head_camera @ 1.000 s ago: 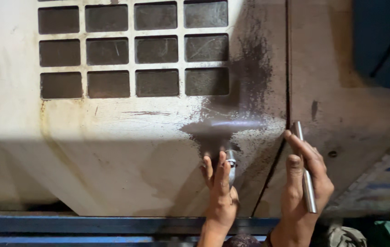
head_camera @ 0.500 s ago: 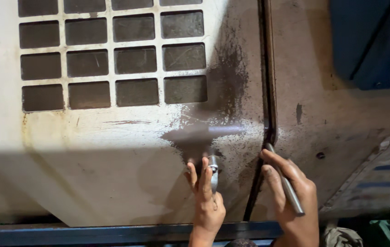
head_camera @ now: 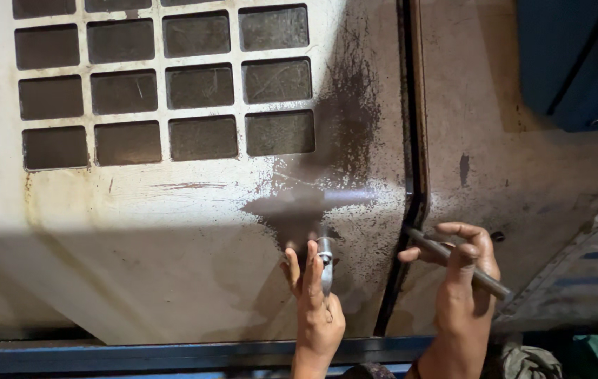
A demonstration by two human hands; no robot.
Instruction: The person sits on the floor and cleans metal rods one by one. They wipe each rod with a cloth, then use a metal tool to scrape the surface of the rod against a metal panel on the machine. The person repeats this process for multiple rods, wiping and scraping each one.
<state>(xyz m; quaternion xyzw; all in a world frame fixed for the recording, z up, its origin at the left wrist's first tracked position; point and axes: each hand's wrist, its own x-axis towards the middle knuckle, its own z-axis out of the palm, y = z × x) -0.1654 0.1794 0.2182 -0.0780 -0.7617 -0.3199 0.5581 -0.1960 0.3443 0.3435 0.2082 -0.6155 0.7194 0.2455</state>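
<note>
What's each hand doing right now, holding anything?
Left hand: closed on a small metal fitting at the panel.
Right hand: closed around a metal rod.

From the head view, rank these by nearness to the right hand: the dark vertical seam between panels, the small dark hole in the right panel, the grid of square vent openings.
From the right hand:
1. Small dark hole, just upper right.
2. Dark vertical seam, to its left; close to the hole's rank.
3. Grid of square vent openings, far upper left.

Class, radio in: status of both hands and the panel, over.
Left hand grips small metal fitting on panel. Right hand holds metal rod at seam.
</note>
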